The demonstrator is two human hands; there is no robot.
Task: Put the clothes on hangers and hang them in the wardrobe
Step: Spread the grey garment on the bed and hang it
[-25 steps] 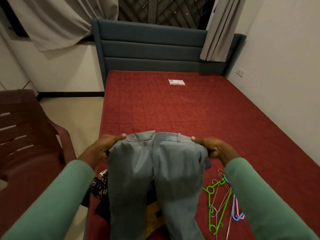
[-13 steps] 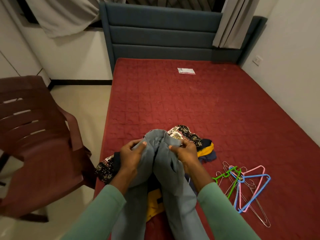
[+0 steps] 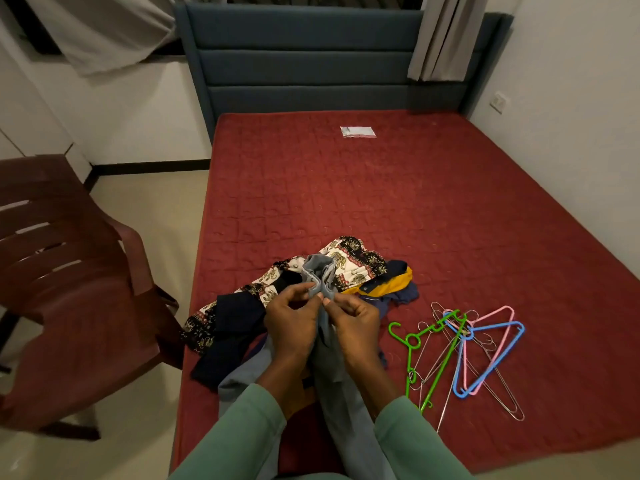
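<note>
- Trousers [image 3: 343, 410], grey, stand bunched between both hands over the near edge of the bed [image 3: 433, 209]; the legs run down toward the camera and are cut off at the bottom edge.
- Left hand [image 3: 292, 327]: thumb and forefinger pinch a fold at the top of the trousers. The other fingers curl in behind it, partly hidden.
- Right hand [image 3: 353, 323]: its grip is likewise closed on the neighbouring fold, with the thumb tip almost meeting the left one.
- Both green sleeves leave the picture at the bottom.
- Pile of clothes beneath and beyond the hands: a patterned cloth [image 3: 349, 261] at the far side, a yellow piece [image 3: 393, 284] to the right, a dark piece [image 3: 235, 323] to the left. Much of the pile is covered, so the kinds of garment are hard to tell.
- Hangers lie tangled on the bed, just right of the pile: a green one [image 3: 438, 362], a blue one [image 3: 491, 363], a pink one [image 3: 502, 329], and wire ones [image 3: 504, 400] whose number cannot be counted.
- Packet [image 3: 357, 132], small and pale, lies far up the bed; its print is too small to read.
- Chair [image 3: 69, 271], dark brown, stands left of the bed, cut off by the left edge.
- Headboard [image 3: 304, 57] and curtains [image 3: 446, 36] at the far end are cropped at the top.
</note>
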